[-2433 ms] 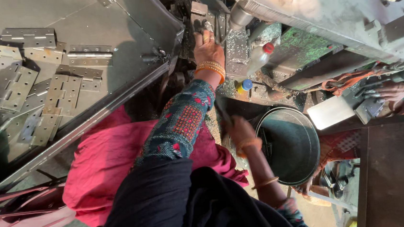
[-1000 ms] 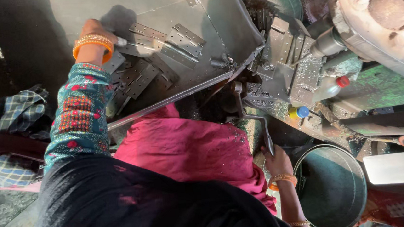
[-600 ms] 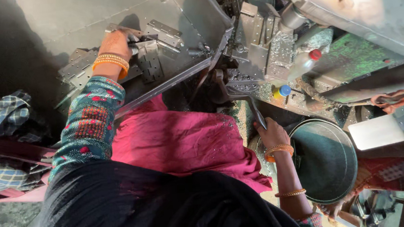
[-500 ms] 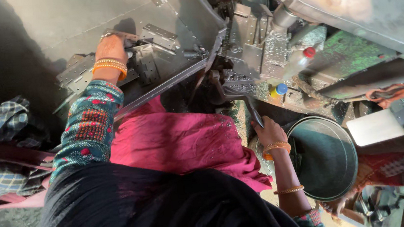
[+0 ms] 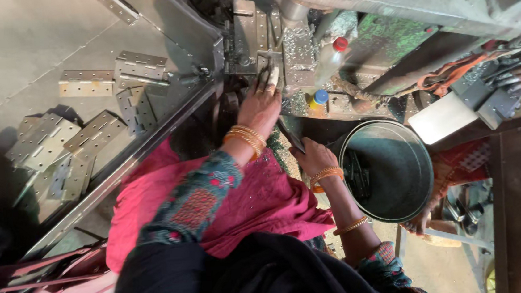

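The left hand [image 5: 260, 106] reaches up into the press machine [image 5: 264, 34], its grip closed on a small flat metal piece [image 5: 272, 77] at the tooling, which is boxed in by steel blocks with little room on either side. The right hand [image 5: 314, 156] sits lower, just beside the round metal bucket [image 5: 389, 170], its grip closed on a dark flat tool [image 5: 290, 135]. To the left, a sloping steel tray [image 5: 66, 44] with a raised rim carries dull grey hinges [image 5: 85, 83], perforated and scattered, some piled at its lower edge. Two plastic bottles stand on the grimy counter [image 5: 306, 102] past the fingers: one with a red cap [image 5: 340, 44], one yellow with a blue cap [image 5: 317, 98]. Pink cloth [image 5: 265, 202] covers the lap.
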